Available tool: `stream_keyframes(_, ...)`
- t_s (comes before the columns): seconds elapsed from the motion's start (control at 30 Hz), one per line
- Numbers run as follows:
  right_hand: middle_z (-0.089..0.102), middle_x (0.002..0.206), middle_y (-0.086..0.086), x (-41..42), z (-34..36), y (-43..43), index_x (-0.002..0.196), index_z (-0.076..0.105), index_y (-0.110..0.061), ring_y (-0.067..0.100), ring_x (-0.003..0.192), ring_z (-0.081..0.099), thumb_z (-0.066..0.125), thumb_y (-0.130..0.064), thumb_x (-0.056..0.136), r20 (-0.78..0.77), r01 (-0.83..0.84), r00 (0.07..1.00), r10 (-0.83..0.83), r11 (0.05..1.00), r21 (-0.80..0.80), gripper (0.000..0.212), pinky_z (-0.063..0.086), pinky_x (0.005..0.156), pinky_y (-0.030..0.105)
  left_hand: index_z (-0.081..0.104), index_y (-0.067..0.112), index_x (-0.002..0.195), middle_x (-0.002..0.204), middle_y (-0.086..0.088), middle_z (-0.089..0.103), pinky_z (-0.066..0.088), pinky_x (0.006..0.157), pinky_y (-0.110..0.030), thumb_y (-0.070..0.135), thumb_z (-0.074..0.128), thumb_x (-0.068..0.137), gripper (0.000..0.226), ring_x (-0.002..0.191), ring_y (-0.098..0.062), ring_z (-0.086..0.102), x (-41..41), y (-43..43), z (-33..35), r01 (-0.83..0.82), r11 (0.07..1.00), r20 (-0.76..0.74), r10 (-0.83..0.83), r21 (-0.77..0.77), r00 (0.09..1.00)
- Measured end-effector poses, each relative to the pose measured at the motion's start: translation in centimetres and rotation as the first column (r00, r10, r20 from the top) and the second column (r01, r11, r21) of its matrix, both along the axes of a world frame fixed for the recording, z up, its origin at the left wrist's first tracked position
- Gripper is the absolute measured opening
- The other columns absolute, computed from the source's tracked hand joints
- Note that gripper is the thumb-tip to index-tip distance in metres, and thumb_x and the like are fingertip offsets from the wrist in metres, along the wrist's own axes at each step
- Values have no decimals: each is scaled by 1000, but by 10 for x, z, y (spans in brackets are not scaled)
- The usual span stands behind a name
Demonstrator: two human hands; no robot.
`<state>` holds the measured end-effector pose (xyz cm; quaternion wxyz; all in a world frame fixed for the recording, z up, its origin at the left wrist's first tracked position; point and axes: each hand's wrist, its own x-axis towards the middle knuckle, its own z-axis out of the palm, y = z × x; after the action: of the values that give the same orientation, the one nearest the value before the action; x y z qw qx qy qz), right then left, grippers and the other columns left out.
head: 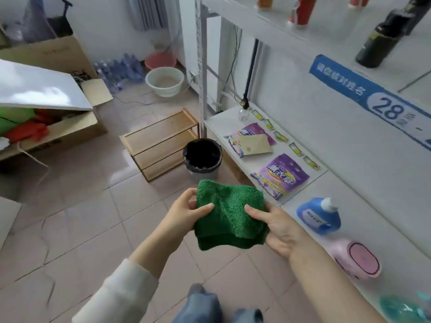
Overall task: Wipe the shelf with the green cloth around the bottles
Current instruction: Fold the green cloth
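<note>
I hold a folded green cloth (229, 213) in front of me, above the tiled floor. My left hand (184, 212) pinches its left edge with the thumb on top. My right hand (275, 228) grips its right side, thumb pressed on the cloth. To the right runs a low white shelf (300, 203). On it stand a blue bottle (318, 215) with a white cap, a pink bottle (356, 258) and a teal bottle (401, 308) at the frame's bottom edge. A dark bottle (377, 43) stands on the upper shelf.
Two purple pouches (283, 176) and a beige envelope (255, 144) lie further along the low shelf. A bin with a black liner (202, 157) and a wooden rack (161, 143) stand on the floor by the shelf's end. Cardboard boxes (46, 129) sit left, basins (164, 81) at the back.
</note>
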<state>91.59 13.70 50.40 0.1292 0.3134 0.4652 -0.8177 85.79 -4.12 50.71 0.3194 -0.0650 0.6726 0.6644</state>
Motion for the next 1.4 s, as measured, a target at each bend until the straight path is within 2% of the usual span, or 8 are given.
stream_keyframes(0.27,66,102,13,-124,-67,-53,108,59,-10,26,87,65,57,1,84,160,-275,954,255,954,120,26,55,75,38,53,12,103,98,-12,70,58,73,-34,4,61,85,21,85,-27,68,-96,-69,-53,-200,980,114,197,19,974)
stream_keyframes(0.47,68,87,6,-239,-93,-64,104,57,-8,12,64,69,58,8,81,201,-323,935,292,935,147,28,56,53,23,49,10,114,104,-13,68,58,64,-25,3,64,83,36,86,-22,67,-202,-84,-81,-267,964,135,266,-10,954)
stream_keyframes(0.6,65,86,5,-323,-104,-66,122,50,-1,18,75,62,56,12,81,241,-327,926,290,936,129,43,55,51,21,42,12,125,108,-14,65,55,60,-23,6,67,81,51,86,-21,66,-278,-86,-95,-273,955,169,289,-112,942)
stream_keyframes(0.87,60,106,21,-498,-130,-82,130,43,-11,28,89,59,61,15,75,246,-346,927,283,898,272,64,50,69,32,51,20,118,104,-10,57,54,83,-32,1,73,73,54,92,-20,60,-426,-106,-124,-171,956,73,193,-240,978)
stream_keyframes(1.0,58,118,15,-579,-152,-93,100,63,-33,29,114,54,79,-1,60,269,-524,851,450,743,415,54,48,95,43,58,20,106,92,-1,57,54,77,-24,-4,72,71,45,77,-10,61,-504,-119,-150,-136,954,38,151,-269,988)
stream_keyframes(1.1,52,111,0,-634,-172,-101,112,59,-22,12,104,47,75,1,68,331,-612,789,518,613,500,52,44,78,16,60,21,103,94,-5,60,55,82,-29,-3,72,71,42,80,-13,63,-561,-127,-180,-124,951,57,145,-284,988)
stream_keyframes(1.27,63,115,4,-715,-224,-109,102,63,-26,21,109,58,79,-12,67,401,-671,717,570,412,616,41,45,99,37,63,13,109,93,-7,59,52,79,-24,1,72,74,38,80,-18,59,-643,-132,-231,-83,932,88,121,-353,989)
stream_keyframes(1.4,63,114,2,-779,-277,-101,106,66,-16,18,112,53,75,-18,73,460,-712,648,607,269,648,34,36,88,21,66,24,97,89,-9,66,54,85,-35,12,73,75,26,83,-23,64,-699,-126,-292,-59,899,107,116,-433,987)
